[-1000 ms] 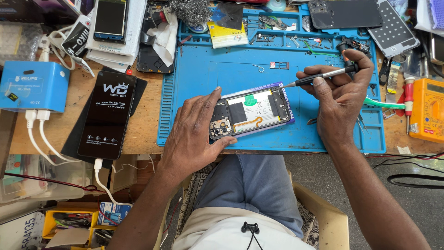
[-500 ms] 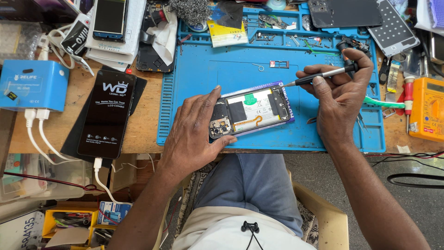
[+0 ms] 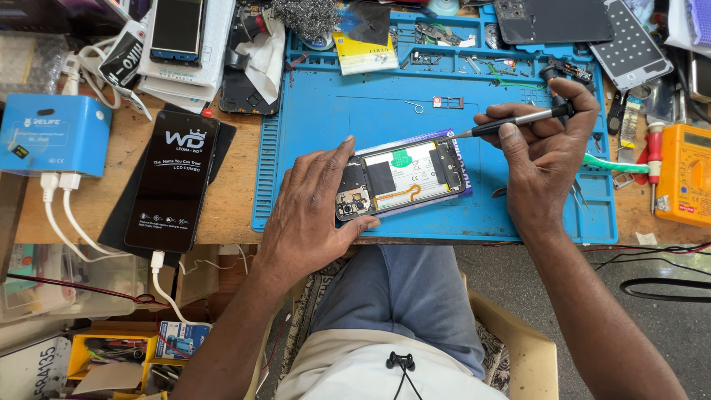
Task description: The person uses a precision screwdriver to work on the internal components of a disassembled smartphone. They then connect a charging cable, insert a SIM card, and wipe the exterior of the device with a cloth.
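Opened smartphone (image 3: pixel 404 178), back cover off, lies flat on the blue repair mat (image 3: pixel 326 126) near the mat's front edge. Left hand (image 3: pixel 315 215) rests over the camera end, fingers spread, pinning the phone down. Right hand (image 3: pixel 544 155) is closed around a slim precision screwdriver (image 3: pixel 511 122); its tip sits at the phone's upper right corner, apparently touching, though contact is not clear. A black display panel (image 3: pixel 172 181) lies left of the mat; a yellow multimeter (image 3: pixel 685 174) lies right.
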